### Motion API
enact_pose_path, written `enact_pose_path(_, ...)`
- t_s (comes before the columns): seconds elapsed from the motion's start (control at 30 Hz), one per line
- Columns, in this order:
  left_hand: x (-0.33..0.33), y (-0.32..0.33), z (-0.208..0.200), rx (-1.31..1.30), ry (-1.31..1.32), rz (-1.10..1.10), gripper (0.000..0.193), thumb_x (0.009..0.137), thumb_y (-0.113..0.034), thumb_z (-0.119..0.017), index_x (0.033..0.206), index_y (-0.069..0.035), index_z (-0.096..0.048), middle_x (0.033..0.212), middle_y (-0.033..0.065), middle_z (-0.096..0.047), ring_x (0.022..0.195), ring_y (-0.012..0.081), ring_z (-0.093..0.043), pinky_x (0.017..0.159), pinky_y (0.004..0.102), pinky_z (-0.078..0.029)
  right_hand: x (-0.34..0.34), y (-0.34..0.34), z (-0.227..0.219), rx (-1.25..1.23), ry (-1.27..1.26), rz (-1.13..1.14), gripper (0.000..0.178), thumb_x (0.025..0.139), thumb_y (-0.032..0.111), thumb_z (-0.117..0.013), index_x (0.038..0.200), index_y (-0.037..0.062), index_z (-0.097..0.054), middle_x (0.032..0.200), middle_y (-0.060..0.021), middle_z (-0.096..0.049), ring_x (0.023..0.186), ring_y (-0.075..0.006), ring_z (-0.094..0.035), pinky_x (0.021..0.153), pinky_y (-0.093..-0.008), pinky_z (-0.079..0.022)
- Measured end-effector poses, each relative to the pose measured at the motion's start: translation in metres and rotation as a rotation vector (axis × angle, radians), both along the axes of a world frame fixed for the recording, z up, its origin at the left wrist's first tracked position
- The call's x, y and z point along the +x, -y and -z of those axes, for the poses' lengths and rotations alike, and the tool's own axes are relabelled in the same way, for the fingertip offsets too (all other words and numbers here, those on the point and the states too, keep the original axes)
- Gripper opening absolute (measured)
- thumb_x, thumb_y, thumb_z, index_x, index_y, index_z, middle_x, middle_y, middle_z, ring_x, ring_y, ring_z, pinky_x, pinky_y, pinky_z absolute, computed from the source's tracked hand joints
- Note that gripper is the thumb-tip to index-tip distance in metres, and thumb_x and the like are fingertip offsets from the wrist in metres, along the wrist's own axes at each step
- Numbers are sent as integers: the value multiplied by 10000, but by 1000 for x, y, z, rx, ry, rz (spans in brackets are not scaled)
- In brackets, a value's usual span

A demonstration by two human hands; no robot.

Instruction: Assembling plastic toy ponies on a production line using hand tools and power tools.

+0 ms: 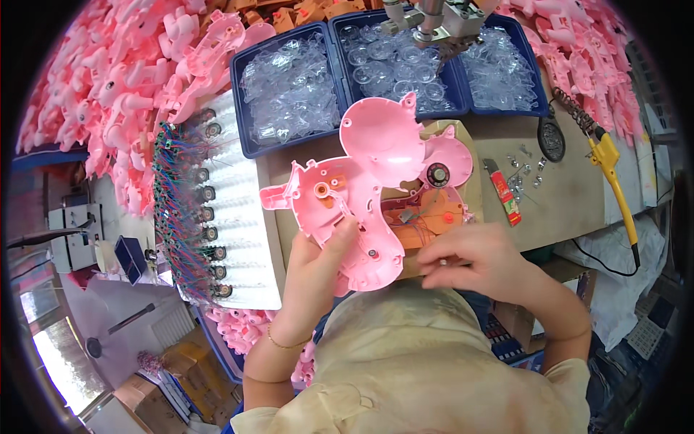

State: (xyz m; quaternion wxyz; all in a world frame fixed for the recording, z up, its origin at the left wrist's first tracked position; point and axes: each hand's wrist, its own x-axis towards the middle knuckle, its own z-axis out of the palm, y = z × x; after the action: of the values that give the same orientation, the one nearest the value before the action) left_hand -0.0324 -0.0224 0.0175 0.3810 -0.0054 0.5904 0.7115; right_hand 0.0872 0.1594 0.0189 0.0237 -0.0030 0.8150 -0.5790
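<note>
My left hand (315,269) grips a pink plastic toy shell half (383,141), shaped like an animal, its hollow inside facing up. The thumb lies inside the shell's body. Just right of it, a second pink shell half (452,153) rests on the table, carrying a round black speaker (437,175). An orange plastic housing (428,224) with thin wires sits in that half. My right hand (478,260) is beside the housing's near edge, fingers bent in a pinch. A tiny pale bit shows at the fingertips, too small to name.
Blue bins (249,141) of clear plastic parts stand at the back, below a metal machine head (437,25). Pink shells (119,94) pile up on both sides. Wired speakers (210,194) line a white sheet at left. At right are screws (522,170), a red packet (504,195) and a yellow-handled soldering iron (611,170).
</note>
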Motion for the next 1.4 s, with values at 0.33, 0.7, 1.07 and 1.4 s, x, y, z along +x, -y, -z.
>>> enact_pose_path(0.33, -7, 6, -2, -152, -282, 166, 304, 830, -57, -612, 1102, 45, -524, 987, 77, -621, 863, 124, -594, 746, 267, -491, 2, 2, 8, -95, 30, 122, 96, 773, 53, -657, 867, 29, -653, 790, -72, -638, 698, -150, -625, 633, -274, -484)
enact_pose_path(0.7, 0, 5, 0, -237, -261, 326, 263, 810, -79, -661, 1031, 32, -574, 906, 44, -642, 796, 88, -589, 696, 239, -488, 0, 12, 5, -38, -121, 242, 107, 698, -3, -684, 798, 15, -649, 774, -69, -608, 691, -181, -578, 597, -280, -452)
enact_pose_path(1.07, 27, -8, 10, -219, -586, 136, 259, 720, -54, -664, 950, 40, -592, 819, 87, -645, 738, 130, -608, 661, 274, -490, -15, 48, 6, 530, -353, 476, 245, 591, 19, -706, 817, 82, -636, 734, -33, -480, 693, -224, -488, 635, -342, -354)
enact_pose_path(1.4, 28, -8, 15, -303, -698, 129, 304, 694, -48, -672, 972, 42, -588, 872, 117, -631, 767, 207, -621, 693, 305, -490, -15, 46, 3, 499, -347, 510, 209, 617, 28, -717, 798, 82, -629, 737, -36, -510, 693, -231, -495, 648, -338, -364)
